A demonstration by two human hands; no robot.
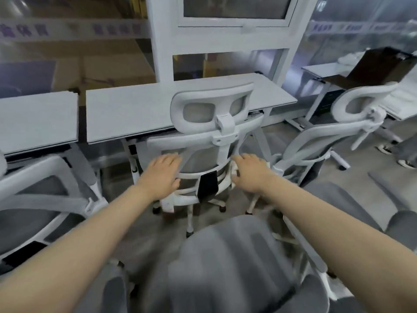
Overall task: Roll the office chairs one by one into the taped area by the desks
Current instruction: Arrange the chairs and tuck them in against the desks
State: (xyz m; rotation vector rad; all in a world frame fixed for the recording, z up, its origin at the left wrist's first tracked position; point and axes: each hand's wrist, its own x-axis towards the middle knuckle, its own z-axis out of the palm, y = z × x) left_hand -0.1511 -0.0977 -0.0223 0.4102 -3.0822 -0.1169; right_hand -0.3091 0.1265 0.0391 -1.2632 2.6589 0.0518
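Both hands sit on the middle chair (203,141) backrest at 12 o'clock: left hand (161,175) flat, fingers together; right hand (248,171) looks the same but blurry. I'd push low and evenly so it rolls straight under the counter (135,114). Grey floor (282,132), chairs crowding both sides, no tape visible.
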